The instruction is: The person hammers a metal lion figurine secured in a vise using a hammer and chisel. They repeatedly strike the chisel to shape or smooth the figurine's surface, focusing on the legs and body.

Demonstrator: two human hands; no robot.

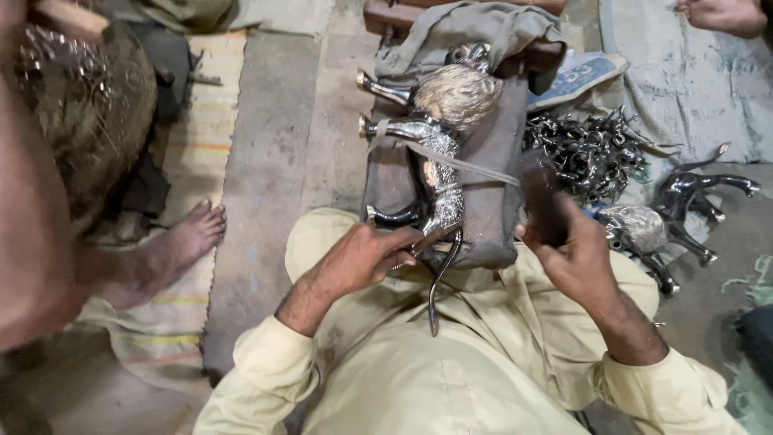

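Working mid-job: left hand [362,259] pinches a thin tool on the strapped lion figure [439,153] near the pad's [491,201] front edge; right hand [564,242] grips a dark mallet [541,201]; finished lion [644,229] lies beside.

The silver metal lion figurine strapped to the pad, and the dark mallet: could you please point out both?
silver metal lion figurine [439,173], head view, on its flank.
dark mallet [541,197], head view, on its blurred head.

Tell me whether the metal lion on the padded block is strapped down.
Yes: a grey strap runs across the metal lion lying on the padded block.
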